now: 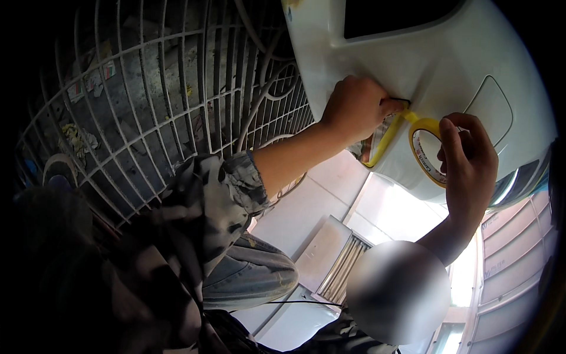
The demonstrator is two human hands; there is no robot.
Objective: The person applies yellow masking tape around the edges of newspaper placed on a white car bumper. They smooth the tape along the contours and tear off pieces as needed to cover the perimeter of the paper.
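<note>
Left hand (356, 101) curled, fingertips at yellow tape strip (410, 115) on white car body (439, 74); pinching or pressing, cannot tell. Right hand (470, 152) grasps tape roll (423, 162), four o'clock from left. Likely step: edge taping. Next probably needs taut strip, firm smoothing.

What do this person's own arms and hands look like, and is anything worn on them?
The left sleeve is loose cloth in a blotchy grey, black and pale camouflage pattern, its bunched cuff ending partway along the arm. The left hand is bare. So is the right hand, with the visible right forearm uncovered. No gloves or watch show.
</note>
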